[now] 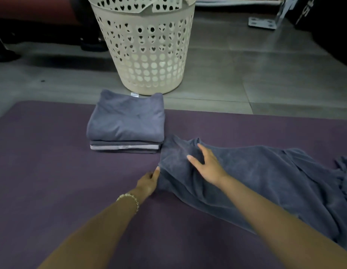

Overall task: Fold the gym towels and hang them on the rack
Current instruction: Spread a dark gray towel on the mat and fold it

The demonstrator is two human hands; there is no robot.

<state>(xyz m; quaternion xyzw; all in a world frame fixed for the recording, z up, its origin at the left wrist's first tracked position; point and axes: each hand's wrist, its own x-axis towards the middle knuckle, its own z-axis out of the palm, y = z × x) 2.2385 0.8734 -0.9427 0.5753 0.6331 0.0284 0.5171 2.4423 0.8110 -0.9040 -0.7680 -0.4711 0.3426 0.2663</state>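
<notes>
While the right hand point(205, 165) lies flat, fingers spread, on the loose towel point(256, 177) rumpled across the mat point(52, 171) at centre right of the frame, the left hand point(148, 181) pinches the towel's left edge. To fold it well, I'd pull that edge taut, smooth the creases rightward, then match corners as neatly as the folded stack point(126, 121) just above.

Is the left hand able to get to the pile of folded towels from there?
Probably yes. Only bare purple mat lies between the left hand and the folded stack; nothing blocks it. It pinches the edge of the loose towel, though, so it would likely let go first.
</notes>
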